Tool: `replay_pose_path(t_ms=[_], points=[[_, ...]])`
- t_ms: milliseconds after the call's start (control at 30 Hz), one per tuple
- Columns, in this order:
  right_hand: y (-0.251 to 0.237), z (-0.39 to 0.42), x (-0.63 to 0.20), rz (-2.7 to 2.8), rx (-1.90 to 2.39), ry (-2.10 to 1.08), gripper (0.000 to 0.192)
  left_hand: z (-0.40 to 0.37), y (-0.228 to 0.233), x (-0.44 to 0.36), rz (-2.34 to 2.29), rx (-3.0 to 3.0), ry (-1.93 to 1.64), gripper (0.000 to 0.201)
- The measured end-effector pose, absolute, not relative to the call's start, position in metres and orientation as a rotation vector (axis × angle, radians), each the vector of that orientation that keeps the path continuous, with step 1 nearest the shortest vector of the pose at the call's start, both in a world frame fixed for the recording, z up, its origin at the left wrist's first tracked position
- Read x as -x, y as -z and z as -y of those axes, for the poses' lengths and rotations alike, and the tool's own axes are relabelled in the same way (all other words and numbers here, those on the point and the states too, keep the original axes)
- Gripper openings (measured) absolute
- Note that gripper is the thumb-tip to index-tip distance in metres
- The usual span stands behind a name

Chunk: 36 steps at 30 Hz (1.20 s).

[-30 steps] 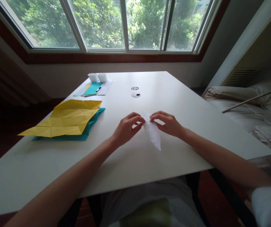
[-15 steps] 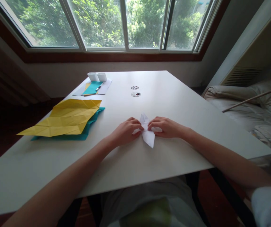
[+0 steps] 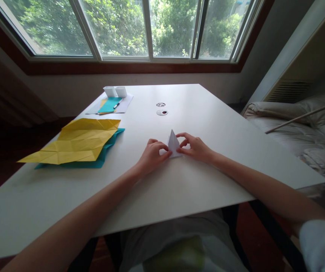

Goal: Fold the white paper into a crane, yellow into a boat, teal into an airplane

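A small folded white paper piece (image 3: 173,144) lies on the white table (image 3: 213,124), its point aimed away from me. My left hand (image 3: 152,155) pinches its left lower edge with fingertips. My right hand (image 3: 194,147) holds its right side, fingers curled over the edge. Both hands press the paper down against the tabletop near the middle of the table.
A creased yellow sheet (image 3: 79,141) lies over a teal sheet (image 3: 105,151) on the left. At the far side sit two small white boxes (image 3: 115,91), a teal paper (image 3: 110,105) with a pen (image 3: 117,104), and two round cable ports (image 3: 161,112). A bed (image 3: 298,132) stands right.
The long downward tip of the white paper has been folded up; the piece is now a short triangle pointing away. Both hands shifted slightly farther from me.
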State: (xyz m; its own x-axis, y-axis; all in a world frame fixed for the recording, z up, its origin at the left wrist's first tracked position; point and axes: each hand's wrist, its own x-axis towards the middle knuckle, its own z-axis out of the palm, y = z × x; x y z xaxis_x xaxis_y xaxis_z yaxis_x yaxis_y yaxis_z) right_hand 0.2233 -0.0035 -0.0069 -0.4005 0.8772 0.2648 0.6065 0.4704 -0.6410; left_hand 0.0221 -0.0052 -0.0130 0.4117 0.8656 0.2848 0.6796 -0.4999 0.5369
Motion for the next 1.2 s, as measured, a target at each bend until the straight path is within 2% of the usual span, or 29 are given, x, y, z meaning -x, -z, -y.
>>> replay_pose_path(t_ms=[67,200,233,333,400,500,967,1200], points=[[0.009,0.003,-0.223,2.122,1.229,-0.604,0.050,0.006,0.015,-0.024,-1.368,-2.305,-0.790,0.014],[0.016,0.002,-0.222,2.152,1.191,-0.440,0.048,0.008,0.019,-0.026,-1.414,-2.360,-0.904,0.046],[0.017,0.001,-0.222,2.166,1.184,-0.389,0.043,0.009,0.019,-0.026,-1.431,-2.415,-0.916,0.045],[0.020,0.001,-0.223,2.244,1.160,-0.260,0.020,0.012,0.018,-0.028,-1.406,-2.634,-0.823,0.017],[0.020,0.001,-0.223,2.318,1.120,-0.223,0.014,0.014,0.016,-0.028,-1.343,-2.741,-0.716,0.017],[0.019,0.002,-0.224,2.375,1.085,-0.207,0.017,0.016,0.014,-0.029,-1.299,-2.789,-0.646,0.022],[0.004,0.005,-0.231,2.535,1.053,-0.264,0.026,0.011,0.008,-0.021,-1.239,-2.710,-0.540,0.019],[0.003,0.006,-0.230,2.523,1.049,-0.249,0.023,0.009,0.010,-0.019,-1.217,-2.604,-0.610,0.020]])
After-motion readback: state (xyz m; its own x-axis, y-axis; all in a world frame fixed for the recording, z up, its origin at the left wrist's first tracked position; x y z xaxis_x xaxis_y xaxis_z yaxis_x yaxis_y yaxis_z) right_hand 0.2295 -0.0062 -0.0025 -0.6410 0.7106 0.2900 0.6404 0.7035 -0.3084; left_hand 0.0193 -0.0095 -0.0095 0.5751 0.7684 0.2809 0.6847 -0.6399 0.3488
